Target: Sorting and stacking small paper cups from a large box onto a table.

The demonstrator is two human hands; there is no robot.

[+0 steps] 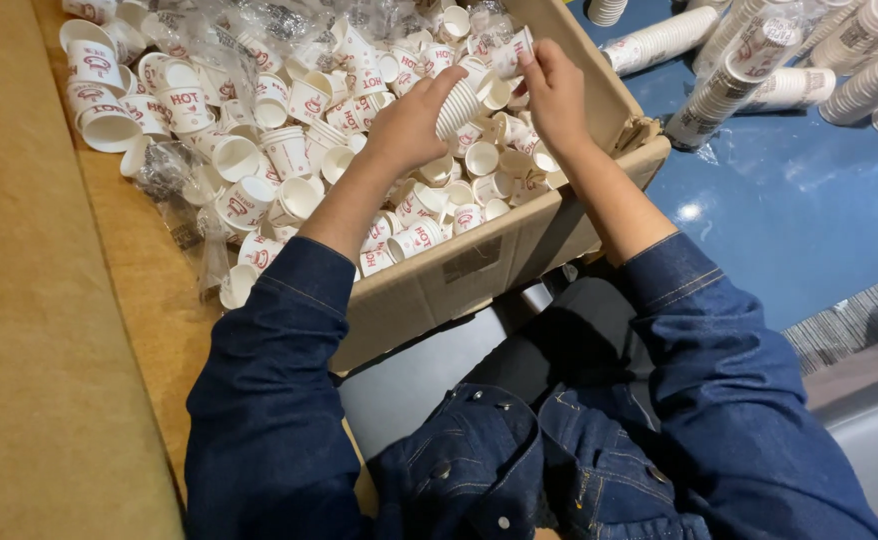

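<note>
A large cardboard box (479,270) lies open in front of me, filled with several small white paper cups with red print. My left hand (411,125) is over the box and grips a short stack of paper cups (462,102) lying sideways. My right hand (554,92) is just to the right of it, pinching a single paper cup (511,52) by its rim near the stack's open end. Both arms wear dark blue denim sleeves.
Loose cups and crumpled clear plastic wrap (164,165) spill over the box's flattened brown flap at the left. Long sleeves of stacked cups (729,80) lie on the blue floor (799,210) at the upper right. A tan surface (29,330) runs along the left.
</note>
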